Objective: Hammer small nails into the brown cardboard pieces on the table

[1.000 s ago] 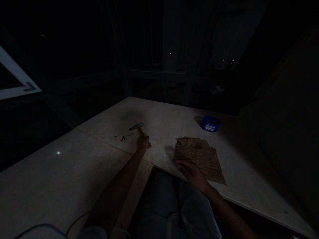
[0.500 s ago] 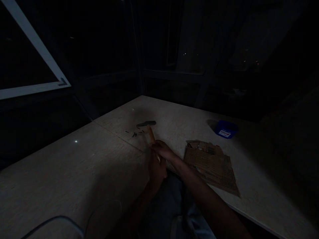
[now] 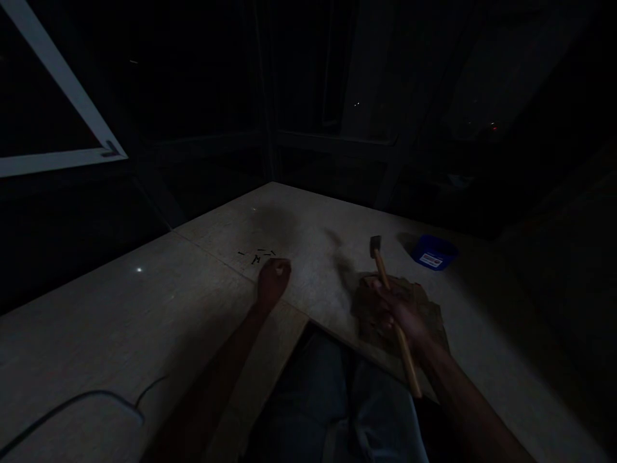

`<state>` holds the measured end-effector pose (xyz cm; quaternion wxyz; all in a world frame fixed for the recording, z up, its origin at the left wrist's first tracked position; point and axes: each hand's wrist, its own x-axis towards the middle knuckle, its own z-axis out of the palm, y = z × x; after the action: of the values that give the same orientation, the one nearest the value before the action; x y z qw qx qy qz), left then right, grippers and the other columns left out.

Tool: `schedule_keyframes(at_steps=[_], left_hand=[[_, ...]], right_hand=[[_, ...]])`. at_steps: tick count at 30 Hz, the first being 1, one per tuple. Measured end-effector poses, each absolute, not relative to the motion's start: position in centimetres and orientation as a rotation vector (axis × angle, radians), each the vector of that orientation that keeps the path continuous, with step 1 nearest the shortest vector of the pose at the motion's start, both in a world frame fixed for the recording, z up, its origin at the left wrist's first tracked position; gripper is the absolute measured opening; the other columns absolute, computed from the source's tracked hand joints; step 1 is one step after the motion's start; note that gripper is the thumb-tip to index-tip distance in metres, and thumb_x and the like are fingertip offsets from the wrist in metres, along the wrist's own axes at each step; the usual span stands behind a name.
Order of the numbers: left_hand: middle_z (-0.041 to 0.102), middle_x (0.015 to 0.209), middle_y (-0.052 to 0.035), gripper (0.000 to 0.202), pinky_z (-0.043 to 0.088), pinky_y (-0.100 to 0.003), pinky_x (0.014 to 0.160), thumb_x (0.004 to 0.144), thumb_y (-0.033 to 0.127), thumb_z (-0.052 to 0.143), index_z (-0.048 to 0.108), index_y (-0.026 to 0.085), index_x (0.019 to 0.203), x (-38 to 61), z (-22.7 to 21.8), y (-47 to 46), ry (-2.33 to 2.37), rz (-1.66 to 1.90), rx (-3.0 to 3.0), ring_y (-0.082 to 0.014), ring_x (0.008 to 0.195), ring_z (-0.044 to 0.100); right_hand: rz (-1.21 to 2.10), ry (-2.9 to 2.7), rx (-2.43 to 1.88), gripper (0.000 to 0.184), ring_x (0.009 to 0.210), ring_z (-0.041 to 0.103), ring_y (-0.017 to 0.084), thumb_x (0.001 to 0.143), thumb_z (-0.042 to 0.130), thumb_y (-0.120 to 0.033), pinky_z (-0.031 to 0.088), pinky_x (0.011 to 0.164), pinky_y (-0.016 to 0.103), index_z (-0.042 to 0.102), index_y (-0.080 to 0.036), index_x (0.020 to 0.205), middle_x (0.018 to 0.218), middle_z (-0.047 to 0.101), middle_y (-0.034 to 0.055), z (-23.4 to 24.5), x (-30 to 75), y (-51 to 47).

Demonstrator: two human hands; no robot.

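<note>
In my right hand (image 3: 398, 312) is a hammer (image 3: 380, 267), its wooden handle gripped around the middle. The dark hammer head points up and away, raised over the cardboard. My left hand (image 3: 274, 278) is near the table surface with its fingers curled closed; whether anything is inside them is hidden. Just beyond its knuckles lie several small dark nails (image 3: 257, 260), scattered loosely on the pale tabletop. Beneath my right hand lies a torn piece of brown cardboard (image 3: 434, 318), partly covered by the hand and hammer.
A blue plastic container (image 3: 436, 252) with a white label stands at the right on the pale table (image 3: 193, 283). A cable (image 3: 72, 400) runs across the lower left. Dark window panes surround the back, and a white frame (image 3: 62, 71) juts in at upper left.
My hands have moved apart. The right hand carried the hammer rightward, from beside the nails to above the cardboard. My left hand left the handle area and moved up-left, close to the nails.
</note>
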<state>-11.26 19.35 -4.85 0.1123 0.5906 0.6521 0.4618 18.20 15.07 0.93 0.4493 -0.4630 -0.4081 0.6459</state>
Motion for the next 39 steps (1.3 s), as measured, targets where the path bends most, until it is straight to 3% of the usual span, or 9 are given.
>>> schedule_keyframes(at_steps=[3,7,10,14,19,25,30,36,39], left_hand=[[0.063,0.127,-0.0222,0.04,0.045,-0.049,0.102,0.088,0.03,0.051,0.064,0.009,0.119,-16.4,-6.8,24.5,2.468,0.956,1.691,-0.0339,0.12,0.058],[0.047,0.144,-0.0327,0.07,0.034,-0.06,0.108,0.088,0.055,0.049,0.053,0.001,0.132,-22.5,-9.2,28.1,2.78,0.521,1.498,-0.0467,0.139,0.037],[0.043,0.148,-0.0325,0.08,0.031,-0.053,0.114,0.091,0.059,0.042,0.045,-0.003,0.14,-25.5,-10.6,29.5,2.69,0.462,1.63,-0.0424,0.142,0.036],[0.046,0.149,-0.0271,0.075,0.03,-0.041,0.119,0.094,0.055,0.04,0.047,-0.002,0.142,-26.0,-12.0,31.2,2.298,0.428,2.088,-0.0341,0.144,0.038],[0.052,0.149,-0.0126,0.051,0.033,-0.043,0.119,0.095,0.043,0.045,0.058,0.017,0.137,-22.9,-13.4,31.7,1.973,0.498,2.331,-0.0269,0.144,0.04],[0.052,0.15,-0.0092,0.044,0.037,-0.043,0.118,0.097,0.031,0.04,0.063,0.019,0.133,-21.0,-14.3,28.3,1.722,0.571,2.386,-0.0232,0.142,0.044],[0.058,0.143,-0.0107,0.044,0.037,-0.042,0.118,0.098,0.035,0.038,0.068,0.016,0.123,-21.5,-14.4,25.0,1.686,0.646,2.292,-0.0224,0.138,0.049],[0.048,0.151,-0.0153,0.057,0.032,-0.048,0.12,0.091,0.044,0.053,0.052,0.013,0.14,-22.1,-13.6,21.8,1.861,0.917,2.204,-0.0286,0.146,0.036],[0.054,0.144,-0.017,0.057,0.038,-0.044,0.116,0.086,0.047,0.06,0.057,0.012,0.131,-23.0,-13.2,20.3,1.997,0.916,2.111,-0.0295,0.138,0.046]], right_hand=[[1.633,-0.807,-0.994,0.042,0.034,0.019,0.003,0.075,0.081,-0.053,0.021,0.029,0.014,0.052,-0.022,0.08,0.048,0.027,-0.0126,0.9,20.6,12.4],[1.69,-0.737,-0.884,0.038,0.035,0.009,0.003,0.081,0.075,-0.056,0.019,0.027,0.012,0.058,-0.023,0.089,0.047,0.023,-0.0132,0.4,22.2,10.1],[1.712,-0.77,-0.965,0.035,0.035,0.013,0.003,0.086,0.07,-0.054,0.024,0.029,0.012,0.058,-0.022,0.093,0.048,0.026,-0.0124,0.1,23.0,9.5],[1.686,-0.839,-1.104,0.039,0.035,0.015,0.002,0.086,0.069,-0.057,0.025,0.031,0.012,0.059,-0.02,0.095,0.047,0.029,-0.0123,-0.4,22.9,9.3],[1.732,-0.851,-1.138,0.045,0.035,0.017,0.001,0.082,0.072,-0.061,0.024,0.031,0.013,0.059,-0.019,0.095,0.048,0.029,-0.0122,-0.3,21.2,9.7],[1.737,-0.839,-1.155,0.051,0.032,0.016,0.002,0.074,0.077,-0.064,0.022,0.028,0.014,0.061,-0.019,0.091,0.045,0.028,-0.0124,-0.1,19.9,10.8],[1.731,-0.782,-1.156,0.057,0.033,0.018,0.003,0.069,0.081,-0.064,0.023,0.027,0.014,0.061,-0.019,0.097,0.046,0.027,-0.0127,0.1,20.0,10.8],[1.767,-0.769,-1.109,0.055,0.034,0.017,0.003,0.072,0.08,-0.061,0.023,0.027,0.014,0.061,-0.02,0.105,0.047,0.029,-0.0122,-0.1,21.6,9.8],[1.838,-0.76,-1.087,0.06,0.034,0.017,0.003,0.073,0.077,-0.065,0.024,0.029,0.014,0.06,-0.022,0.11,0.047,0.031,-0.012,-0.5,22.5,9.3]])
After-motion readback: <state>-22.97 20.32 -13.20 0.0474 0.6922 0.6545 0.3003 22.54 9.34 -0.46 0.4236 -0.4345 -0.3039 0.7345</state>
